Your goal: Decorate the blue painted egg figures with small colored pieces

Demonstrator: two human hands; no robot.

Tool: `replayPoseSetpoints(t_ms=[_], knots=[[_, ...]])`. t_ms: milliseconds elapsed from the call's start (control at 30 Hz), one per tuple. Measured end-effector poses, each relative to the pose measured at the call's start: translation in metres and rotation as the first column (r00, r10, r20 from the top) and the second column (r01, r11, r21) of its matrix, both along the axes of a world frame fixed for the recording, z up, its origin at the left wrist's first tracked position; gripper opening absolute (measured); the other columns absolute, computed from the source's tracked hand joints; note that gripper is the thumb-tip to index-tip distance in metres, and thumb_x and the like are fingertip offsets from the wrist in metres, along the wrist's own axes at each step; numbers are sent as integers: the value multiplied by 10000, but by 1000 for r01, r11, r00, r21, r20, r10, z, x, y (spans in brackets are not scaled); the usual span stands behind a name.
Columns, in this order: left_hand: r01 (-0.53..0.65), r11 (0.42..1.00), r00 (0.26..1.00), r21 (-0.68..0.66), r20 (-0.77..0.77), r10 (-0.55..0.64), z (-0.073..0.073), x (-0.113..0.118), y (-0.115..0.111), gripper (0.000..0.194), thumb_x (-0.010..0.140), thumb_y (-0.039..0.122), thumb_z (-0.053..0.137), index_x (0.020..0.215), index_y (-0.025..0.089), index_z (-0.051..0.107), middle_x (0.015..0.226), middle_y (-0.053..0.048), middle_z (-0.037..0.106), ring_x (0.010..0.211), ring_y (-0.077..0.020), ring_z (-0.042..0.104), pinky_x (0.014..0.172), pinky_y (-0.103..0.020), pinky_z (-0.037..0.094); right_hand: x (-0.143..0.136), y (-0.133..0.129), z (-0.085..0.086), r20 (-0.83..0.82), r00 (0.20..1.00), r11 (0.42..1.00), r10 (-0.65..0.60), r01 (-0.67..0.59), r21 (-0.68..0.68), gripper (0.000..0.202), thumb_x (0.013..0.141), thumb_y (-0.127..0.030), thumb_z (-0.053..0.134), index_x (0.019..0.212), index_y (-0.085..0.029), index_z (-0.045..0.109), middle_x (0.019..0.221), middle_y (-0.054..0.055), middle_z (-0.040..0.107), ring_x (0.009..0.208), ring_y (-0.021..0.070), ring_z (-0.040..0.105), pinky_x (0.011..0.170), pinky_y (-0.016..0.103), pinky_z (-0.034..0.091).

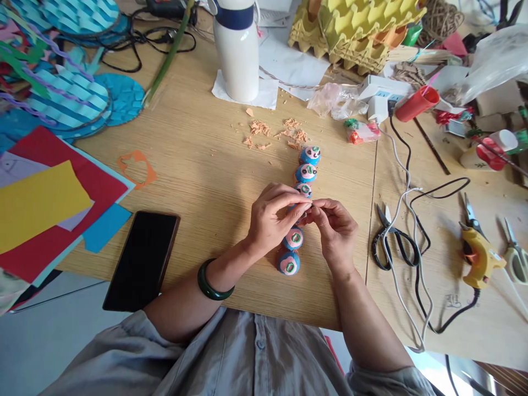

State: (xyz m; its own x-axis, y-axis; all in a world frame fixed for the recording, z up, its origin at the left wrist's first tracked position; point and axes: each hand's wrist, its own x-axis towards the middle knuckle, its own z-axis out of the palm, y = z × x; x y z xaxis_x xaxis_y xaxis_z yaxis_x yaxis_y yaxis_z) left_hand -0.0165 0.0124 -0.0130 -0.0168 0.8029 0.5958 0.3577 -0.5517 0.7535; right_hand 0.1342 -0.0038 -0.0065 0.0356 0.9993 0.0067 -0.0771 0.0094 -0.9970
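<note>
A row of blue domed pieces point(306, 172) with pink and green decoration runs up the wooden table; the far ones also carry small dark bits. Above the middle of this row my left hand point(274, 212) pinches thumb and forefinger together. My right hand point(335, 231) meets it there, its thumb and fingertips closed as well. Something tiny and dark shows between the fingertips, too small to name. Both hands partly hide the middle pieces. Nearest to me, a blue piece point(289, 263) with a pink patch and green ring is in full view.
Black scissors point(386, 236), cables and a yellow glue gun point(478, 254) lie to the right. A phone point(141, 261) and coloured paper point(45, 206) are on the left. Beyond the row are orange scraps point(259, 128), a white bottle point(237, 55) and yellow egg trays point(363, 25).
</note>
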Motion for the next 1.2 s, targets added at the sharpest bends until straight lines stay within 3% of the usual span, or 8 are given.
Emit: replayPoseSetpoints(t_ms=[267,567,767,1033,1200], knots=[[95,993,993,-68,82,-89,-1,1,0,162,996,258,644,1082,200,769,1022,-72,761,958,-158,714,821,-277,582,3,3,-10,-126,992,999,0,-5,-41,224,874,-436,784,927,-225,729,752,-21,715,618,113,654,621,281,621],[90,993,994,-73,64,-85,0,0,0,82,956,252,705,910,200,748,883,-37,760,867,-154,707,800,-280,572,5,3,-8,-121,989,990,84,-96,-102,255,873,-474,773,890,-222,737,734,-23,699,610,109,641,624,270,594],[129,984,984,-121,135,-113,0,1,-1,161,1001,271,638,1075,195,760,1039,-76,752,954,-150,714,799,-258,586,7,3,-7,-161,984,987,73,-94,-127,265,857,-469,791,858,-211,730,719,-22,700,618,111,633,613,270,584],[106,989,994,-104,51,-101,-1,0,0,111,966,281,690,908,211,754,898,-35,756,885,-157,705,824,-295,573,7,4,-7,-173,979,979,104,-132,-155,291,858,-495,781,822,-213,716,722,-25,686,601,104,617,616,271,591],[150,985,984,-87,114,-140,-2,1,0,121,974,241,678,1048,205,767,1002,-57,759,939,-151,712,839,-284,573,7,6,-3,-243,966,968,90,-143,-208,323,812,-515,813,799,-210,708,698,-30,678,552,100,609,530,249,575]])
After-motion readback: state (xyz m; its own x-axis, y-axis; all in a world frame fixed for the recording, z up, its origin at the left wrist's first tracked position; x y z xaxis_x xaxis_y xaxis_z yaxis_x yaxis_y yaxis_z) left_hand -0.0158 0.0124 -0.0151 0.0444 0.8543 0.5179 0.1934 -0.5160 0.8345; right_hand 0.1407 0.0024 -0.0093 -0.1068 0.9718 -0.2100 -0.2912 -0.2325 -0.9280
